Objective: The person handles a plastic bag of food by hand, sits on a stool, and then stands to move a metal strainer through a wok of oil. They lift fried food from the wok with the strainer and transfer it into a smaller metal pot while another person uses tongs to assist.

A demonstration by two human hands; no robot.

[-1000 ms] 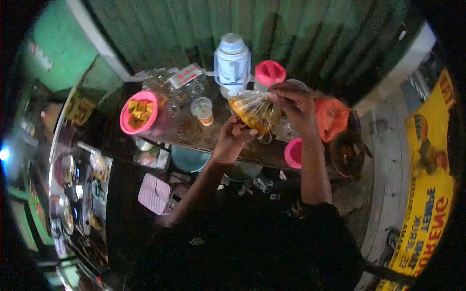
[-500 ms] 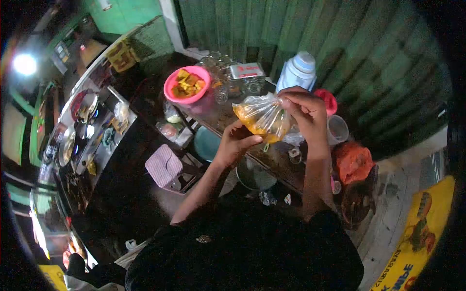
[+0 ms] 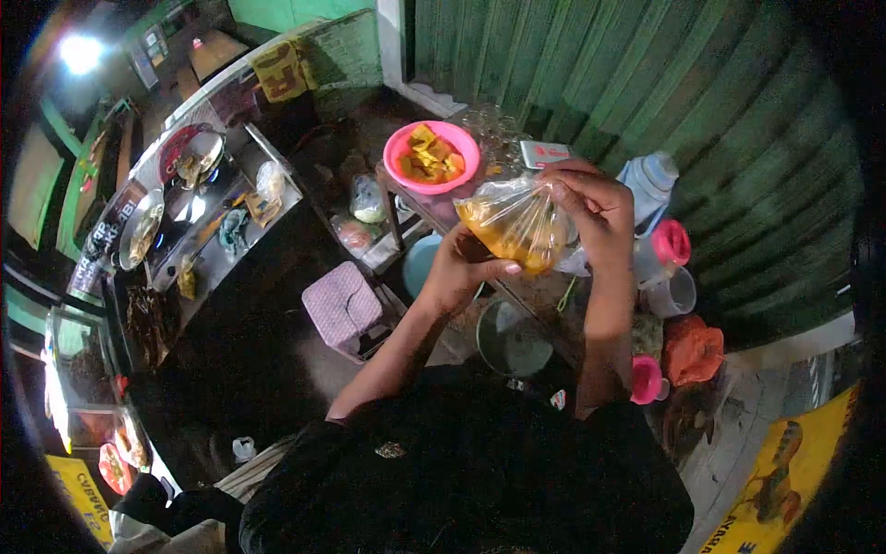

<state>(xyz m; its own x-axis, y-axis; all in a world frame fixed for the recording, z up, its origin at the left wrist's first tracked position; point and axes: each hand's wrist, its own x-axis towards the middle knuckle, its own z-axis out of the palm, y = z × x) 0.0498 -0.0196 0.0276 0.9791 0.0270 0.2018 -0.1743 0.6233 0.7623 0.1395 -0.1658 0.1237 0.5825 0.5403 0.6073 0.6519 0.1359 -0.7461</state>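
A clear plastic bag with orange-yellow contents is held up in front of me at chest height. Its gathered neck is pinched between the thumb and fingers of my right hand. My left hand grips the lower left side of the bag, thumb in front and the other fingers partly hidden behind. Just beyond the bag, a pink bowl full of yellow-orange pieces stands on the narrow table.
A pale blue jug, a pink container and a red-orange plastic bag lie to the right. A cushioned stool and a green basin are below. Pans sit on the left counter; a corrugated wall stands behind.
My view has turned left, so the table and its things appear further right. Both hands keep their hold on the plastic bag, which has barely shifted in view.
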